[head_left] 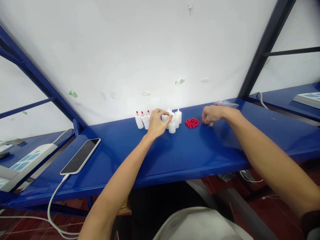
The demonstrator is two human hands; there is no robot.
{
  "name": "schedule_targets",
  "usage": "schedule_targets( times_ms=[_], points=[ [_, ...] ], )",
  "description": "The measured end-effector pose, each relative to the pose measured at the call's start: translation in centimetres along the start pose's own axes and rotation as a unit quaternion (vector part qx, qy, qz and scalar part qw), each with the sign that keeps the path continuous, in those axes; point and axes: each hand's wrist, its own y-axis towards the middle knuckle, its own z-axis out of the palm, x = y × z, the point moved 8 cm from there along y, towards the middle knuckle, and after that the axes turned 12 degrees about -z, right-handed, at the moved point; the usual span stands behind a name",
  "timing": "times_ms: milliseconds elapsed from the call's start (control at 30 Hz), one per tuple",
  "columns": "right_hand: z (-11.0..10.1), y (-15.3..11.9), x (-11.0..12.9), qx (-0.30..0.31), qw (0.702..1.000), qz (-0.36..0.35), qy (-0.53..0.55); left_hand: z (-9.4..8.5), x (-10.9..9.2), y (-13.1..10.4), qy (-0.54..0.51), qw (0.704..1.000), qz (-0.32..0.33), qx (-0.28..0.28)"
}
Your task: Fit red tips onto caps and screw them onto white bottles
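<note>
Near the worktop's back edge, I'd steady the white bottle upright with my left hand, grip unclear, and pick red caps singly with my right hand, fingers bunched, contents hidden.

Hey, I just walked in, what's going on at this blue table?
A person is working with small white squeeze bottles. Their left hand has thumb and finger at the top of the front bottle; whether it grips it is unclear. Their right hand is down at the table, just right of a cluster of small red tips. Several red-tipped bottles stand left of the left hand; other bottles nearby have no red tip.
</note>
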Motion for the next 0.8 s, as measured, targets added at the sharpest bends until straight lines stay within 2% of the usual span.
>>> schedule_targets(
  times_ms=[167, 267, 367, 500, 567, 667, 800],
  points=[
    [0.2, 0.7, 1.1, -0.007, 0.999, -0.051, -0.016, 1.0, 0.4, -0.4, 0.039, 0.999, -0.003, 0.023],
    [0.2, 1.0, 1.8, -0.023, 0.996, -0.084, -0.011, 0.6, 0.2, -0.2, 0.042, 0.999, 0.007, 0.010],
    [0.4, 1.1, 1.7, -0.025, 0.995, -0.100, 0.010, -2.3, 0.7, 0.2, 0.056, 0.996, -0.005, -0.072],
    [0.3, 0.8, 0.9, -0.021, 0.997, -0.079, 0.010, -7.2, 3.7, 0.4, 0.033, 0.984, -0.078, -0.157],
    [-0.4, 0.5, 1.0, -0.052, 0.997, -0.064, -0.006, -8.8, 4.5, 0.2, 0.056, 0.979, -0.070, -0.185],
    [-2.0, -0.2, 2.5, -0.137, 0.987, -0.072, -0.041, -8.7, 4.7, 0.7, 0.167, 0.970, -0.026, -0.173],
    [-3.8, -1.2, 5.1, -0.263, 0.954, -0.114, -0.093, -6.4, 4.7, 2.5, 0.267, 0.958, -0.013, -0.102]
  ],
)
